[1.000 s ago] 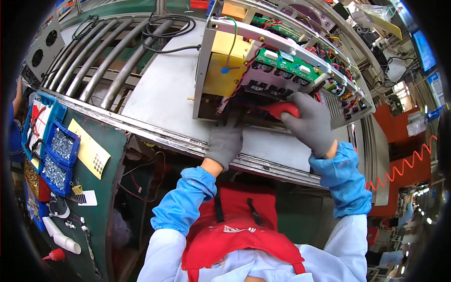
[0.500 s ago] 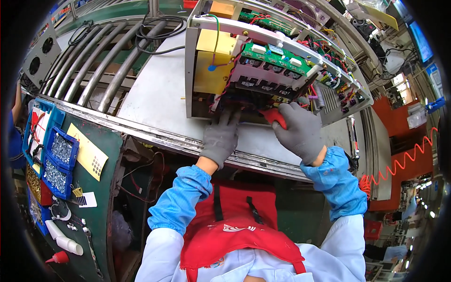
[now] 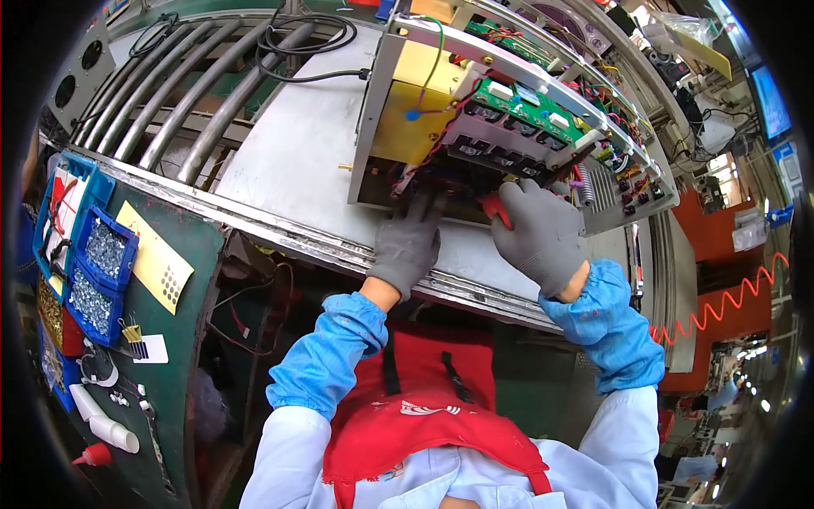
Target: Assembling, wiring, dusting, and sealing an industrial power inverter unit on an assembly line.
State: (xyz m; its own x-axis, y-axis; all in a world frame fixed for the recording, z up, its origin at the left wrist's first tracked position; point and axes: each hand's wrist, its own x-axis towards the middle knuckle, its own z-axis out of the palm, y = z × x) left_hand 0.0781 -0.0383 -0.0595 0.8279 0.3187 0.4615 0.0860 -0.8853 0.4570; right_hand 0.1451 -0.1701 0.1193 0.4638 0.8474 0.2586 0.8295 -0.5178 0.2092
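An open metal chassis (image 3: 366,144) holding green circuit boards (image 3: 530,103), black components and bundled wires stands before me. My gloved left hand (image 3: 409,242) reaches under its near lower edge, fingers stretched forward among the wires. Its fingertips are lost in shadow, and nothing shows in its grasp. My gloved right hand (image 3: 541,236), to the right of it, is closed around a red-handled tool (image 3: 495,209). The tool's working end is hidden inside the chassis, so its exact kind cannot be told. Left of the boards, a yellow panel (image 3: 411,127) carries a green wire and a blue round part.
A roller conveyor (image 3: 212,127) with a coiled black cable (image 3: 292,42) lies at far left. On the green side table (image 3: 182,339) sit blue screw bins (image 3: 108,250), a yellow card (image 3: 157,259), a wrench (image 3: 157,441) and a red-capped bottle (image 3: 95,455). An orange coiled hose (image 3: 721,307) hangs right.
The chassis appears further right and slightly turned, partly from a view shift. My left hand sits slightly further right. The right hand still grips the red-handled tool in nearly the same place.
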